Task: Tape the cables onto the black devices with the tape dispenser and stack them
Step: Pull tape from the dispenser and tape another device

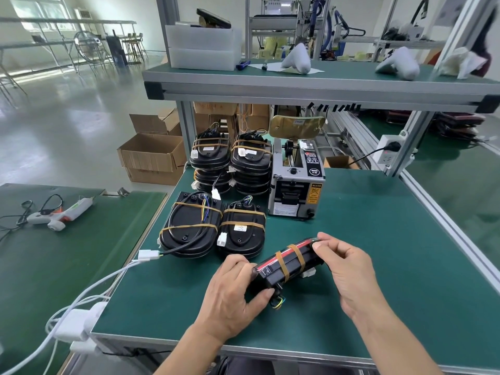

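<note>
Left hand (pixel 230 296) and right hand (pixel 349 269) curled around taped black device (pixel 288 262), bare green table (pixel 392 266) to the right, table edge near

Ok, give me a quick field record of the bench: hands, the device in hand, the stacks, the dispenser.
left hand: grips near end of held device
right hand: pinches far end
held device: tilted on edge, two tape bands round it
taped stacks: two behind, two lower ones nearer
tape dispenser: right of stacks, on green table
</note>
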A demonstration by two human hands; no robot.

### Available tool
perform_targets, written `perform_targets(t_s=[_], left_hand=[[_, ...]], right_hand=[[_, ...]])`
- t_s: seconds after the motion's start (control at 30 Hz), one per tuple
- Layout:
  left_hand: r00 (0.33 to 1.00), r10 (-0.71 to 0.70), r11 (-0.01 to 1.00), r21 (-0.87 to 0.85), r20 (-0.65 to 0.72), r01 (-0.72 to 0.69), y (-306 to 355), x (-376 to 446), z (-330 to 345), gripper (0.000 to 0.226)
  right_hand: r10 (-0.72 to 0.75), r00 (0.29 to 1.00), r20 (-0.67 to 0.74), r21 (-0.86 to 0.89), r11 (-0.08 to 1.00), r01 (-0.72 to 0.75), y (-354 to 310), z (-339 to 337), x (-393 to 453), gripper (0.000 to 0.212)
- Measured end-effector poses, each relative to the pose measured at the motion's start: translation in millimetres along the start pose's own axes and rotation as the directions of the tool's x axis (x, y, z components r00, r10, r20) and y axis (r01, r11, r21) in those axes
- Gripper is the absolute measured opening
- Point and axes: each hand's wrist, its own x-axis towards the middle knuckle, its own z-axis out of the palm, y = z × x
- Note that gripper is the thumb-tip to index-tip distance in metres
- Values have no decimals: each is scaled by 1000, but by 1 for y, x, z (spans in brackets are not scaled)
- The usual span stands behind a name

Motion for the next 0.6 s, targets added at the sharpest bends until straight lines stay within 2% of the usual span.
perform_targets(t_s=[0.23,0.4,0.6], left_hand=[[1000,5,1000,-10,-6,-5,0,0,0,42],[1000,15,999,-32,-17,-16,0,0,1,33],[1000,8,999,-42,-13,-8,-1,0,1,38]], right_hand=[[-23,999,-31,-18,1000,22,3,2,0,14],[-60,996,-60,-63,996,56,5,5,-2,15],[-65,995,-75,-88,994,59,6,7,-3,15]])
